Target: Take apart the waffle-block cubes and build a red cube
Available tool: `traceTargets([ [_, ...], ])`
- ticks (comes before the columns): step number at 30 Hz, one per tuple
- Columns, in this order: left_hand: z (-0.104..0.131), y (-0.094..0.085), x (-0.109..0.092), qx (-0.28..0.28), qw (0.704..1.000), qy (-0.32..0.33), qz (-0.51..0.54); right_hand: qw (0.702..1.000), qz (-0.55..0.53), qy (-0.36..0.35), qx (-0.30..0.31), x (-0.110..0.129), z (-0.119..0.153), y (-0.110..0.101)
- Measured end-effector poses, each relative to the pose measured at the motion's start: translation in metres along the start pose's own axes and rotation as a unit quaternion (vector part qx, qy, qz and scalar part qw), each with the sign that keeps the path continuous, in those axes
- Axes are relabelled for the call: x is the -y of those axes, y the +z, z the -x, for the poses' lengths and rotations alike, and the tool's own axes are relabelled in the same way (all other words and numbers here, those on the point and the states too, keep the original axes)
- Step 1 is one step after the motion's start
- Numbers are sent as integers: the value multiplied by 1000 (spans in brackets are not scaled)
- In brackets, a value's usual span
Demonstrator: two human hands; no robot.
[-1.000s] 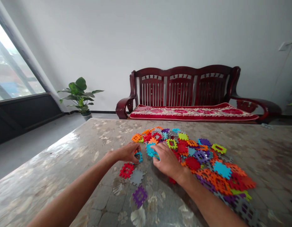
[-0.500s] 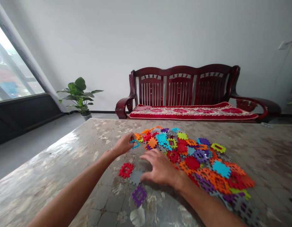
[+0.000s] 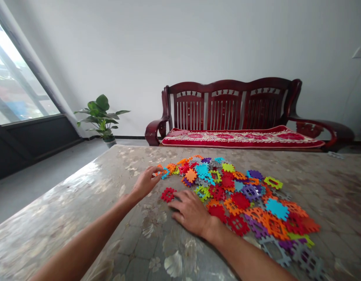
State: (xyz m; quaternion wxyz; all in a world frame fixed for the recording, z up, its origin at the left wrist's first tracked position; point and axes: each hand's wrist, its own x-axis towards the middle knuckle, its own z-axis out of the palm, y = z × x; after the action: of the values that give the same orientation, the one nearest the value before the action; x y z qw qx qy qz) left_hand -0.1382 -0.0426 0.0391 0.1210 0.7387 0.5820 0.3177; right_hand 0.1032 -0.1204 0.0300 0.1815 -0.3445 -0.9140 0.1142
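My left hand [image 3: 147,182] reaches over the tabletop with its thumb and fingers apart. Its fingertips are at a blue frame-shaped interlocking tile [image 3: 165,173], beside an orange tile [image 3: 159,168] partly hidden by the fingers. Nearer to me, my right hand [image 3: 191,212] lies palm down with its fingers spread. Its fingertips meet the edge of a red interlocking tile [image 3: 168,194] with cut-out holes; whatever is under the palm is hidden. To the right spreads a loose pile of notched tiles in several colours, among them a solid red tile [image 3: 240,200] and a light-blue tile [image 3: 276,209].
The pile rests on a table [image 3: 110,218] with a glossy floral cover. Beyond the far edge stands a dark red wooden bench [image 3: 224,88] with a patterned red cushion [image 3: 241,137]. A potted plant [image 3: 101,115] stands at the back left, near a window [image 3: 19,86].
My right hand has come down flatter on the table, nearer to me. The grey and purple tiles by it no longer show. The red tile sits farther away. My left fingers have loosened around the blue tile.
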Motion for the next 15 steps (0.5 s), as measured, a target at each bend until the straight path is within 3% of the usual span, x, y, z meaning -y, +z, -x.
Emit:
traceTargets([
  [7,27,10,-23,171,976,127,-38,997,54,36,-49,-13,-8,3],
  [10,30,17,-35,193,967,143,-84,996,42,47,-68,-17,-6,5],
  [15,30,25,-49,183,968,103,-138,988,10,107,-110,-25,-6,0],
])
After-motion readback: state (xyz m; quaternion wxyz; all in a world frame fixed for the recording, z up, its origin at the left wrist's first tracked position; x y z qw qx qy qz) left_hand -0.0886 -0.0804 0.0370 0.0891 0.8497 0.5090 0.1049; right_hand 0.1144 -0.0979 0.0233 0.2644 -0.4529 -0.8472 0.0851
